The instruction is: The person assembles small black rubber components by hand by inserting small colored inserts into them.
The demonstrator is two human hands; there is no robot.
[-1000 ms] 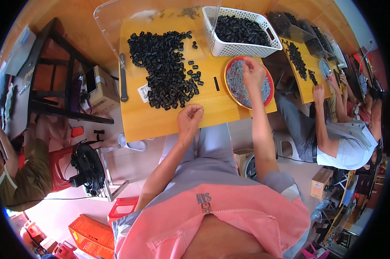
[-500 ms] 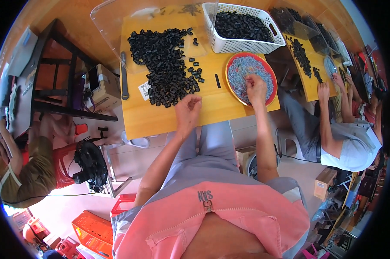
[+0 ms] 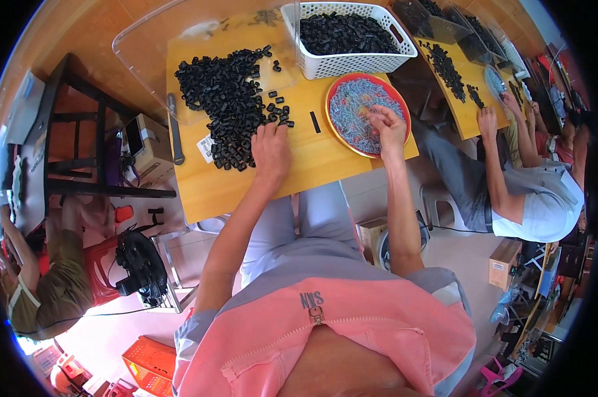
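Note:
My left hand (image 3: 271, 151) reaches over the lower right edge of a heap of small black plastic parts (image 3: 219, 86). Its fingers extend forward, with the tips down among the parts. A few loose black parts lie just beyond them. My right hand (image 3: 388, 130) is over a red-rimmed round bowl (image 3: 405, 109) filled with small silvery metal pieces (image 3: 346, 99), too fine to name. Thumb and fingers are drawn together in a pinch; whatever is between them is too small to make out.
On the yellow table (image 3: 213, 193) lie a dark strap-like strip (image 3: 174, 129), a short black bar (image 3: 315, 122) and a white label (image 3: 206, 147). A white basket (image 3: 352, 65) of black parts stands behind the bowl. Beside a clear plastic bin (image 3: 137, 49), the heap spreads out. A co-worker (image 3: 537, 198) sits right.
My left hand has moved forward from the table's front onto the black parts, its fingers extending. My right hand has lifted slightly from the metal pieces. The whole view has shifted a little.

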